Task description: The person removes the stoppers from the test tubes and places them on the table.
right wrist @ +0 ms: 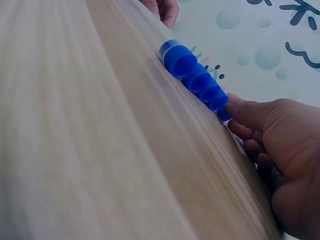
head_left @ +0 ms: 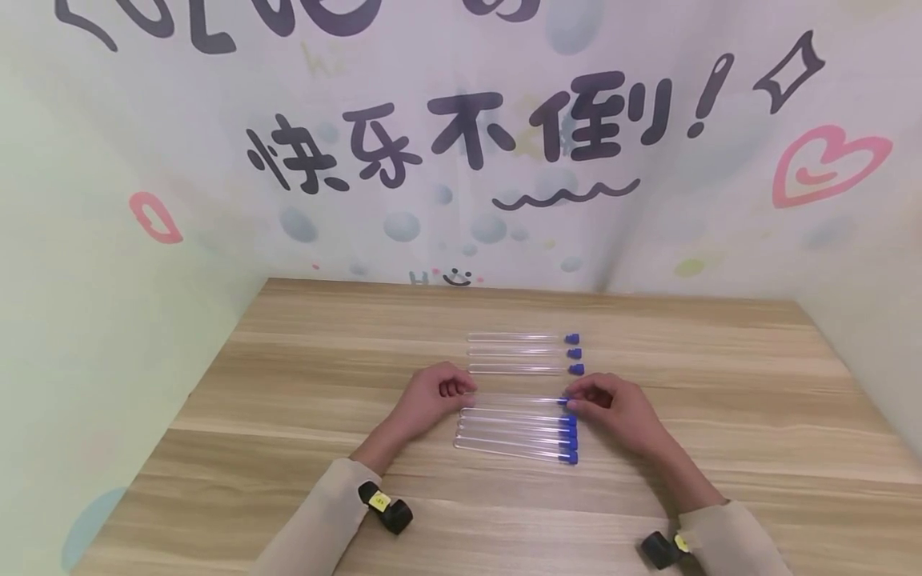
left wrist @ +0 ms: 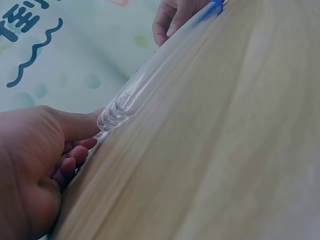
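Note:
A clear test tube (head_left: pixel 515 399) with a blue cap lies crosswise between the two hands. My left hand (head_left: pixel 434 398) pinches its rounded end between thumb and forefinger, the other fingers curled. At the other end my right hand (head_left: pixel 615 410) pinches the blue cap. Just in front of this tube, several more capped test tubes (head_left: pixel 511 440) lie side by side, caps to the right. Their rounded ends line up past the left thumb in the left wrist view. In the right wrist view their blue caps (right wrist: pixel 181 62) form a row leading to the right fingertips.
Farther back, three capped test tubes (head_left: pixel 517 352) lie spaced apart on the wood-grain table (head_left: pixel 324 344), caps also to the right. A printed cloth (head_left: pixel 446 224) with writing hangs behind the table's back edge. Black wrist cameras sit at both sleeves.

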### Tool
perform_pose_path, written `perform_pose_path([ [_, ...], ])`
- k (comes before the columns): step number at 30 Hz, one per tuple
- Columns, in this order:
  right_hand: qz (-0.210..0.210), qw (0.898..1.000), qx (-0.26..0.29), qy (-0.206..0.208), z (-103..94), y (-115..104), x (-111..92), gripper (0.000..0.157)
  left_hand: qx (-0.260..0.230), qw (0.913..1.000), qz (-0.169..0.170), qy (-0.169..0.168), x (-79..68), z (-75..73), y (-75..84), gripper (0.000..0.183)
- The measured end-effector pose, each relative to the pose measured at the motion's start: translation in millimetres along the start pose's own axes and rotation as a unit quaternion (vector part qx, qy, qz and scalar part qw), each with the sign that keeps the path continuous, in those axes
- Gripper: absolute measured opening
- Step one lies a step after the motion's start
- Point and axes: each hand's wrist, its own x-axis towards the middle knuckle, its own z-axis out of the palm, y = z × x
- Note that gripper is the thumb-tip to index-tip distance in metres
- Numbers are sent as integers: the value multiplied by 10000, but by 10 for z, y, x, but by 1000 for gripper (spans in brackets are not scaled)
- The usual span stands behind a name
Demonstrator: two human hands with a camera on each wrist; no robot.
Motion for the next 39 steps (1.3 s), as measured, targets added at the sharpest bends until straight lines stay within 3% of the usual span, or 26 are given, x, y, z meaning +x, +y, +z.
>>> perform_pose_path([
  [21, -406, 9985, -340, 118, 17, 43, -5, 17, 450, 9988, 164, 115, 14, 42, 8, 12],
  [39, 95, 9997, 103, 207, 16, -14, 10, 22, -241, 9990, -18, 374, -13, 38, 51, 15],
])
